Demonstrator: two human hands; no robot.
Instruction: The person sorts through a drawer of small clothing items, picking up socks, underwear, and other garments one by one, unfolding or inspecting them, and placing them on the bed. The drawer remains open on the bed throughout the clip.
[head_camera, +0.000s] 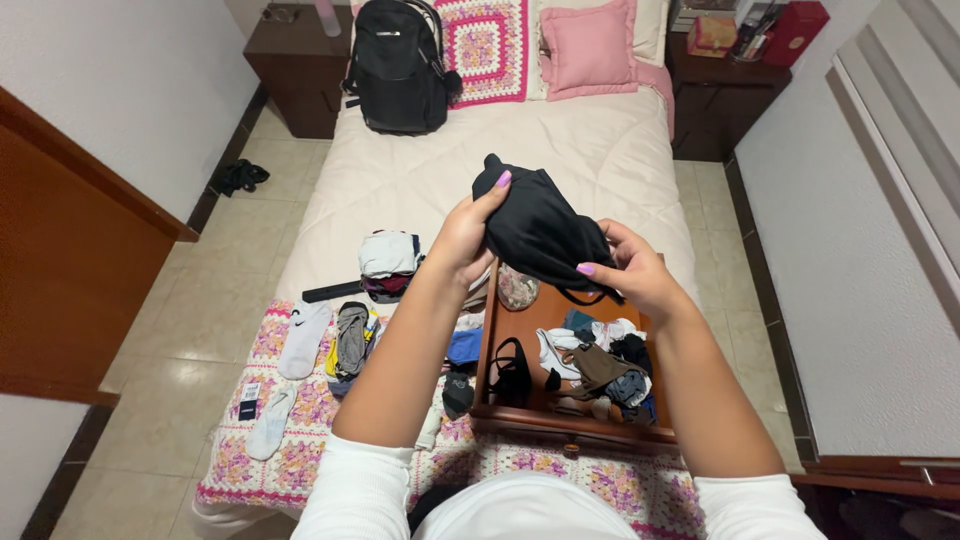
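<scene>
Black garment (540, 232), soft and bunched, held up in mid-air between both hands, above the bed (600, 150) and over the far end of the wooden drawer (515, 320).

Left hand (462, 238): fingers curled onto the garment's left edge, one fingertip pressed on top near its upper corner. Closed on fabric.

Right hand (630, 268): thumb and fingers pinching the garment's lower right side, where a thin black strap loop hangs down just under the grip.

Below the grip: the drawer lies on the bed, with a loose heap of small clothes (600, 372) in black, brown, white and blue at its near right. A black strappy piece (512, 370) lies at its near left. A small patterned item (517, 288) sits right under the held garment, at the drawer's far left corner.

Left of the grip, on the bed: a folded stack (388, 262) with white on top, then lower a white sock (302, 338), a grey piece on yellow (350, 340), and another pale sock (270, 425), all on a crocheted blanket (300, 450) in pink and white.

Beyond the grip, at the head of the bed: black backpack (398, 65), crocheted pillow (490, 45), pink pillow (590, 45). Dark nightstands on both sides; right one (715, 95) is cluttered.

Far left: a dark item on the tiled floor (240, 177), by the wall.
</scene>
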